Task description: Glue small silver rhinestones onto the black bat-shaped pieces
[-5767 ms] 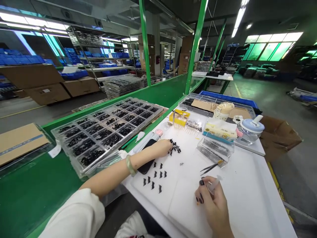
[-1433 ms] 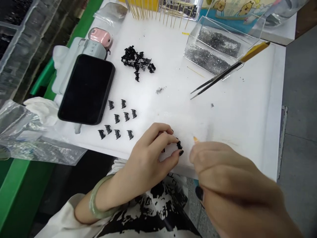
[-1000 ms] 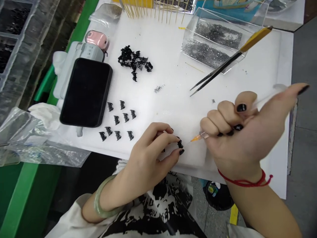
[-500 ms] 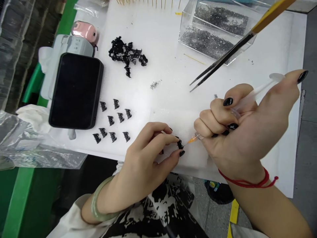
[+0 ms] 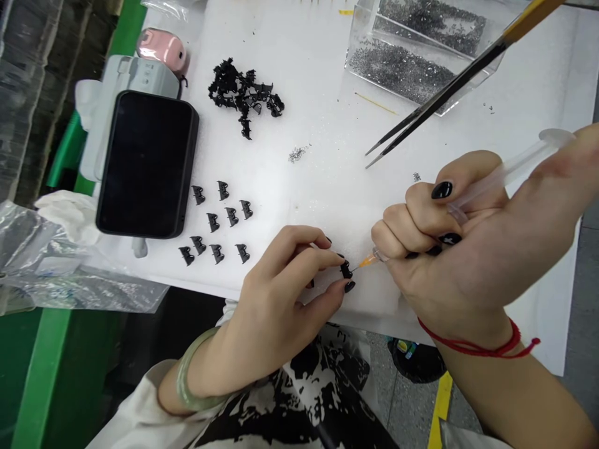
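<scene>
Between thumb and fingertips, my left hand (image 5: 285, 290) pinches a small black bat-shaped piece (image 5: 345, 269) just above the white table (image 5: 318, 193). My right hand (image 5: 449, 243) is wrapped round a translucent syringe (image 5: 496, 184), its plunger end against the base of the thumb. The syringe's orange needle hub (image 5: 367, 260) points left, and its thin needle reaches the piece or very close to it; contact is too fine to tell. Several similar black pieces (image 5: 216, 254) lie spread out on the left, below a tangled heap of black pieces (image 5: 243, 90).
Black tweezers with yellow handles (image 5: 435, 100) slant in from the upper right, past a clear box of tiny dark stones (image 5: 397, 68). Small stone piles (image 5: 298, 153) dot the table. A black-screened device (image 5: 147, 165), pink case (image 5: 161, 48) and plastic bag (image 5: 116, 290) are at left.
The whole view has shifted slightly. The syringe's plunger end and my right thumb have moved right, the thumb now out of frame. My left hand still pinches the piece by the needle.
</scene>
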A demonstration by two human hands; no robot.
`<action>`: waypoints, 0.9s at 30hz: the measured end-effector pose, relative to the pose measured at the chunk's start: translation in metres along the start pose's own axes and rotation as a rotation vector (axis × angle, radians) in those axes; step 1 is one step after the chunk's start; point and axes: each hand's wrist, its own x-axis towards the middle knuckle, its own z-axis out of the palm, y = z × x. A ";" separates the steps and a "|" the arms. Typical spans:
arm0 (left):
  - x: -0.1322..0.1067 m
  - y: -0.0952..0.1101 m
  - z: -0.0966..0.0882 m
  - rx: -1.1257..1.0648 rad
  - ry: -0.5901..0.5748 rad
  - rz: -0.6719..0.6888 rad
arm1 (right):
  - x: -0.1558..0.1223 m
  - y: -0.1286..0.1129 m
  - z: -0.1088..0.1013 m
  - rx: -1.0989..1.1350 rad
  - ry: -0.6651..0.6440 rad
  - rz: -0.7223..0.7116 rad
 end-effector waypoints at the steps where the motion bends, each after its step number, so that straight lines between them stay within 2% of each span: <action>1: 0.000 0.000 0.000 0.002 -0.002 0.000 | 0.000 0.000 0.000 -0.003 -0.003 -0.003; 27: -0.001 0.002 -0.001 0.043 -0.017 -0.012 | 0.001 -0.003 0.002 0.007 0.005 0.026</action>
